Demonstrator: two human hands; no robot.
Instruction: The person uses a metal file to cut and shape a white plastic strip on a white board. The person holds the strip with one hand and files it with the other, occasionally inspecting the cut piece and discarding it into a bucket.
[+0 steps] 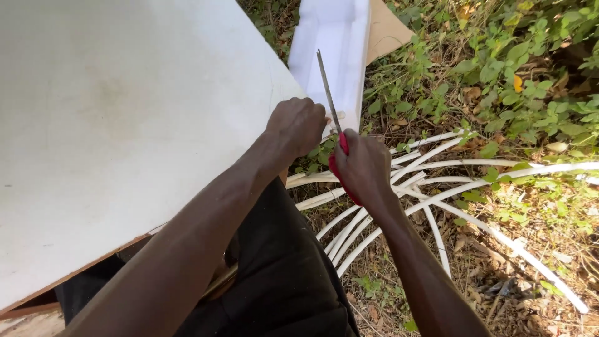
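Mid-cut, seemingly: right hand (pixel 365 168) clenched on a red-handled knife with a slim steel blade (pixel 327 90) pointing to 12 o'clock, left hand (pixel 298 125) fisted at its 10 o'clock, contents hidden, by the white board surface (pixel 112 125), pale cane strips (pixel 437 168) underneath; steady bracing probably needed next.

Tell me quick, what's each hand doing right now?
Left hand: closed in a fist at the white board's edge; contents hidden.
Right hand: closed on the red-handled knife.
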